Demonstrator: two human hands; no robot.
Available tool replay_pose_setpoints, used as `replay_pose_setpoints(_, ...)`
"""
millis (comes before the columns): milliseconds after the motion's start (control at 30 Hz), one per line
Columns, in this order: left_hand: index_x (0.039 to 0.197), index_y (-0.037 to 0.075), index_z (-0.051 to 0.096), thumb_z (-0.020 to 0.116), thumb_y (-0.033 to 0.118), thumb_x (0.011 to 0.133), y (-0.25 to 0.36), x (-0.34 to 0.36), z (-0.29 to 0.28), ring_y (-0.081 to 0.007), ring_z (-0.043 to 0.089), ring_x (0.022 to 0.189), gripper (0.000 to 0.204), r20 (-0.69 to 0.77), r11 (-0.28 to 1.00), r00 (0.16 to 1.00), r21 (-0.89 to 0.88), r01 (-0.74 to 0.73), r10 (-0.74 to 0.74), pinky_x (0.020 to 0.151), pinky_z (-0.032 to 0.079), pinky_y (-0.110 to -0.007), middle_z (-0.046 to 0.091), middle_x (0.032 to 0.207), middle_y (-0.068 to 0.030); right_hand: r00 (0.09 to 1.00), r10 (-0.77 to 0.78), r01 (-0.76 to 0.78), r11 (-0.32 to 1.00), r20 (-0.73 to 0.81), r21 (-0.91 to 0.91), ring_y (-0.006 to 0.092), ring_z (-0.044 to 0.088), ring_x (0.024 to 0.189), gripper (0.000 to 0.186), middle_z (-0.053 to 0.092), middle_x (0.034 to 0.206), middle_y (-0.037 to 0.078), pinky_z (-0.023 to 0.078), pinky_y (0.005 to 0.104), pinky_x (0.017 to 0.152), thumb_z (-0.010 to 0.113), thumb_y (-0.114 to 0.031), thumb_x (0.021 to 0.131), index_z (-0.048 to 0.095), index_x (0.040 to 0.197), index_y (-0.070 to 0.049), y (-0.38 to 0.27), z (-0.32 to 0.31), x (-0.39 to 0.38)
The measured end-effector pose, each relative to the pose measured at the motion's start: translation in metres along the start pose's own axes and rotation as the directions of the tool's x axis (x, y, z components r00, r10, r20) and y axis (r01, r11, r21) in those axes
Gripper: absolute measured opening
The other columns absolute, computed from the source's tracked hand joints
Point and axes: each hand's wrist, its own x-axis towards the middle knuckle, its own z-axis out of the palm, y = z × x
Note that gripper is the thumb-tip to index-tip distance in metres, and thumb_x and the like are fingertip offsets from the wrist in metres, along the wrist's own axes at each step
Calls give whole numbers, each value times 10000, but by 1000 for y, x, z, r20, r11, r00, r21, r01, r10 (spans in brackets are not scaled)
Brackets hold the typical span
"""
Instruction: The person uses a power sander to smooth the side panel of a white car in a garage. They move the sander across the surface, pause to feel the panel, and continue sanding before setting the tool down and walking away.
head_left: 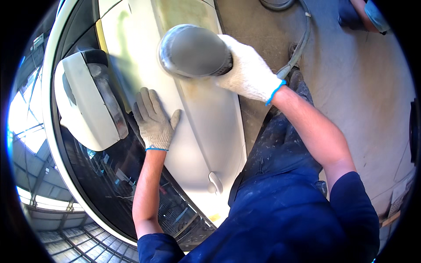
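Note:
My right hand (247, 70), in a white knit glove, grips a grey round sander (190, 51) whose disc presses against the white car door panel (206, 127). A grey hose (302, 41) runs from the sander toward the floor behind. My left hand (153, 120), in a grey glove, lies flat with fingers spread on the door just below the window line, near the white side mirror (85, 98). A dull sanded patch (131, 52) shows on the panel left of the sander.
The dark side window (114, 179) reflects a roof structure. A door handle (215, 182) sits lower on the panel. Another person's arm (368, 15) shows at the top right above the grey concrete floor (359, 87). My dark blue work clothes fill the lower right.

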Motion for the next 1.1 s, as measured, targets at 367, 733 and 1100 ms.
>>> replay_pose_setpoints(367,1628,-73,324,785,532,860,-36,132,27,-441,280,1588,1081,-389,972,899,-188,138,-203,1264,277,-581,303,1709,-272,994,107,-101,974,-17,201,198,698,1157,568,749,1219,137,544,365,1037,785,-62,775,606,1309,14,-11,-8,37)
replay_pose_setpoints(733,1633,-49,342,757,531,891,-35,115,23,-440,311,1566,1030,-268,958,937,-238,159,-222,1300,229,-544,301,1730,-210,996,92,-92,987,11,132,197,716,1111,549,769,1179,129,555,360,1015,828,-74,769,638,1278,7,-21,0,48)
replay_pose_setpoints(1100,1648,-5,317,734,550,902,-17,12,0,-362,287,1588,1019,107,975,992,-204,86,-65,1298,232,-526,311,1723,-180,991,130,-131,985,19,115,210,722,1091,539,764,1171,139,562,368,993,809,-85,767,638,1271,0,-21,3,37)
